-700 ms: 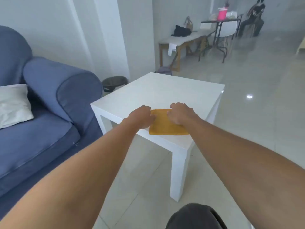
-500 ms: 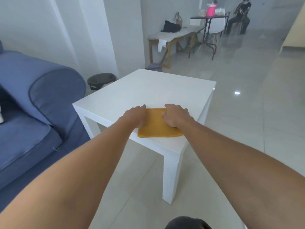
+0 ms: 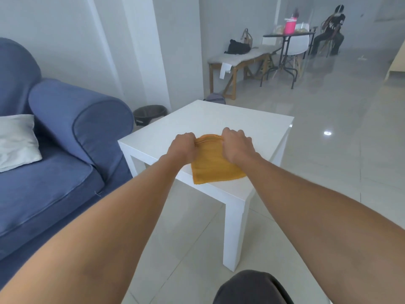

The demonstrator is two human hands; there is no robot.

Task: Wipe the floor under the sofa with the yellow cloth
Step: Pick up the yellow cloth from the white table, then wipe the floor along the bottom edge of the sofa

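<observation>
Head view, looking down past two bare forearms. A folded yellow cloth [image 3: 215, 163] lies flat near the front corner of a small white table [image 3: 221, 121]. The left hand [image 3: 182, 148] and right hand [image 3: 237, 145] are closed over its far edge, one at each far corner, fingers curled and pinching the fabric so that edge bunches and lifts slightly; the near part rests on the tabletop.

The step appears to be picking the cloth up. To do it well, keep both far corners gripped, lift clear of the table, then carry it low toward the blue sofa [image 3: 54, 150] at left, whose base meets the pale tiled floor [image 3: 328, 172].

The cloth is mustard yellow, roughly square, terry-like, with a stitched hem along its raised far edge.
</observation>
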